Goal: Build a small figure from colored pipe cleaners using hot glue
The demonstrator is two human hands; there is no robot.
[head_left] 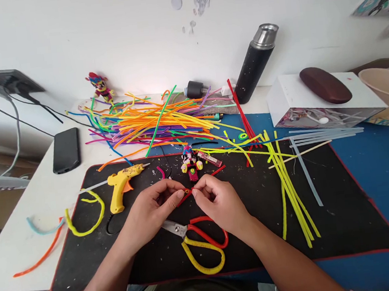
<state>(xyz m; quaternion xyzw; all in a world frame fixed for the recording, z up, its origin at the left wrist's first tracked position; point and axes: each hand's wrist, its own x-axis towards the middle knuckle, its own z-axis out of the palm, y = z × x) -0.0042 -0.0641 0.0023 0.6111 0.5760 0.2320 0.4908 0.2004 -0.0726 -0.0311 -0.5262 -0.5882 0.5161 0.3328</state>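
My left hand [161, 204] and my right hand [219, 203] meet over the black mat, both with fingers pinched. Between them is a short red pipe cleaner [185, 196] with a small yellow bit at the left fingertips; both hands grip it. Just beyond the fingertips a small pipe-cleaner doll [191, 163] in pink, yellow and blue lies on the mat. Scissors [197, 242] with one red and one yellow handle lie below my hands, their blades partly under my left hand. A yellow hot glue gun [122, 185] rests to the left of that hand.
A heap of coloured pipe cleaners [167, 120] spreads along the back. Yellow pipe cleaners [291, 191] and clear glue sticks [306, 170] lie right. A phone [65, 150] is at left; a black thermos [255, 65] and white box [322, 99] stand at back right.
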